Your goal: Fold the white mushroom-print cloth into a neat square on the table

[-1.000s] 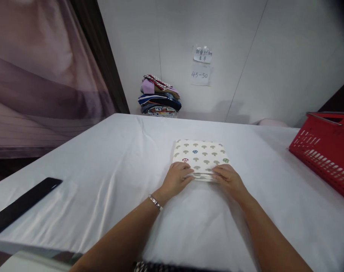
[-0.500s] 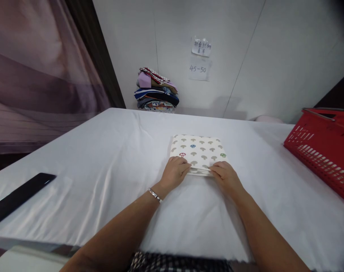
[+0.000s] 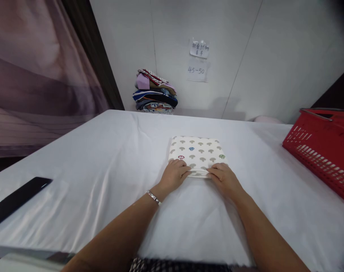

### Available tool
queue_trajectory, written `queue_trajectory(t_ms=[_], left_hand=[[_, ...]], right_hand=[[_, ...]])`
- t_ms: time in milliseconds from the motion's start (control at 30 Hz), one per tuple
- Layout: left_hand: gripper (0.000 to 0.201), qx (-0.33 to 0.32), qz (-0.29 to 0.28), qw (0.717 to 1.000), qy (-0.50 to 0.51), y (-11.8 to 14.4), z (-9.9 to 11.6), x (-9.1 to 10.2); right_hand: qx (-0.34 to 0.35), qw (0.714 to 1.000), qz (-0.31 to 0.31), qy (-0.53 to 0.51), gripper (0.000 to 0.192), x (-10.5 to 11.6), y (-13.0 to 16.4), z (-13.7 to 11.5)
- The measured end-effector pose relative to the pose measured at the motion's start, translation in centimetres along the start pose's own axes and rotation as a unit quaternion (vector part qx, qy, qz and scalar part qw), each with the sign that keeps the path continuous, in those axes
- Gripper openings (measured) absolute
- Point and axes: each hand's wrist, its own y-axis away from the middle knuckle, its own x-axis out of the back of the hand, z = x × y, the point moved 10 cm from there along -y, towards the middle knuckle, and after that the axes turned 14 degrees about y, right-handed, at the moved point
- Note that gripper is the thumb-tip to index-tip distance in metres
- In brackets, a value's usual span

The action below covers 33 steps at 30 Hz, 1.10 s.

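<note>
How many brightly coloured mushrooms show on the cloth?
3 on the folded cloth: a blue mushroom left of centre, a red mushroom just beyond the left hand, a green mushroom beyond the right hand. Folds or hands may hide more.

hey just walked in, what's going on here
A person has both bare hands on a folded cloth printed with mushrooms, lying on a white-covered table. The left hand and right hand pinch its near edge between their fingers, one toward each side. A red basket is off to the right, and a flat black object lies to the left. Beyond the table's far edge, a stack of fabrics shows in front of the wall.
</note>
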Motion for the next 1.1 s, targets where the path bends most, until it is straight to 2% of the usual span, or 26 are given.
queue_trajectory(t_ms=[167, 300, 567, 700, 900, 1100], left_hand=[[0.025, -0.004, 0.009, 1.000, -0.004, -0.1, 0.2, 0.1], [0.027, 0.000, 0.025, 1.000, 0.000, -0.3, 0.5, 0.4], [0.026, -0.013, 0.026, 1.000, 0.001, -0.1, 1.1, 0.5], [0.026, -0.018, -0.006, 1.000, -0.002, 0.2, 0.9, 0.0], [0.020, -0.012, -0.020, 1.000, 0.005, 0.2, 0.6, -0.1], [0.018, -0.021, -0.013, 0.999, -0.026, -0.1, 0.7, -0.3]], right_hand=[[-0.017, 1.000, -0.009, -0.015, 0.027, -0.3, 0.0, 0.5], [0.002, 1.000, -0.006, 0.009, 0.026, -0.4, -0.1, 0.1], [0.019, 0.995, 0.100, 0.014, 0.024, 2.2, 0.2, -1.1], [0.045, 0.996, 0.072, 0.015, 0.022, 1.7, 0.4, -1.4], [0.043, 0.998, 0.036, 0.022, 0.018, 1.0, 0.5, -1.3], [0.036, 0.997, 0.065, 0.028, 0.019, 1.1, 0.5, -1.1]])
